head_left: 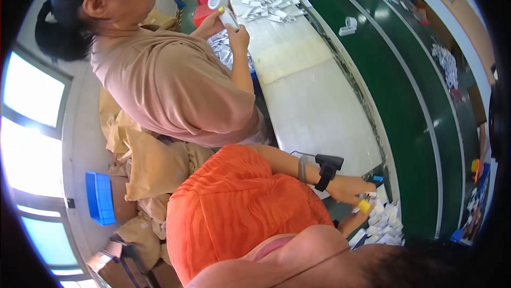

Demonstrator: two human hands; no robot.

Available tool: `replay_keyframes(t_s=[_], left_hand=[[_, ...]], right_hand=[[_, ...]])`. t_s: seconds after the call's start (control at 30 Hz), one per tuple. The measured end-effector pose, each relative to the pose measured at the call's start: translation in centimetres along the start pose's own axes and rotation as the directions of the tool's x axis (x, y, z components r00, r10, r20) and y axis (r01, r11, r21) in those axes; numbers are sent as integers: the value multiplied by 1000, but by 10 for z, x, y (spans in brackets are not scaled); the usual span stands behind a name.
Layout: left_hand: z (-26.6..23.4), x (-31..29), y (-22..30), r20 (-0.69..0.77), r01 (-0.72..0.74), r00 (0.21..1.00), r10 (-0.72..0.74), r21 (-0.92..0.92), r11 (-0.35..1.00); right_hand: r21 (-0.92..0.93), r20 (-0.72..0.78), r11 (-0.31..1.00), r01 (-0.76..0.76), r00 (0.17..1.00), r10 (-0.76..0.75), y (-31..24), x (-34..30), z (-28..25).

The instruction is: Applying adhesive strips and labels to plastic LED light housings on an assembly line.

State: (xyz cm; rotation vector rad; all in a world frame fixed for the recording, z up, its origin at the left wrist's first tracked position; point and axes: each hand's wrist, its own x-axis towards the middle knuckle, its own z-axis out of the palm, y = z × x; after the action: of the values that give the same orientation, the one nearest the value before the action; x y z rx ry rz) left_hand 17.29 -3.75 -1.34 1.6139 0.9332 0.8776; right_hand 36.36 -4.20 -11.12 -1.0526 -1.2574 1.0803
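Note:
My left hand (pixel 348 188) reaches over the near end of the table, its fingers curled and pressed together. A grey band and a black strapped device (pixel 328 170) sit around that wrist. Just below, my right hand (pixel 353 220) is partly hidden, its visible fingers bent in toward the left one. Between the two shows a small yellow piece (pixel 364 206); whether it is a cap or a finger cover I cannot tell. What the fingers hold is too small to make out. Right beside them lies a pile of small white pieces (pixel 384 224), some with yellowish marks.
A co-worker in a tan top (pixel 175 80) stands to the left, holding a white cylindrical device (pixel 217 2). More white parts (pixel 271 7) lie on the far end of the white table (pixel 319 112). A green conveyor belt (pixel 404 107) runs along its right. Brown sacks (pixel 154 165) and a blue bin (pixel 100 197) stand behind.

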Motion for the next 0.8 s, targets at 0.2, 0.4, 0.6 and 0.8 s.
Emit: replay_keyframes(t_s=[0.2,0.4,0.6,0.8], left_hand=[[-29,-14,32,-5,127,991,-130,-195,973],[-33,-22,-3,-239,179,943,-231,-219,959],[-22,-32,-12,-214,195,935,-281,-352,916],[-30,-34,-20,-141,100,971,-195,-500,860]], right_hand=[[-76,432,967,-241,867,250,28,20,5],[-156,150,982,-110,980,133,-31,27,29],[-378,158,922,85,987,-26,-38,16,17],[-523,275,800,296,946,-170,-76,32,38]])
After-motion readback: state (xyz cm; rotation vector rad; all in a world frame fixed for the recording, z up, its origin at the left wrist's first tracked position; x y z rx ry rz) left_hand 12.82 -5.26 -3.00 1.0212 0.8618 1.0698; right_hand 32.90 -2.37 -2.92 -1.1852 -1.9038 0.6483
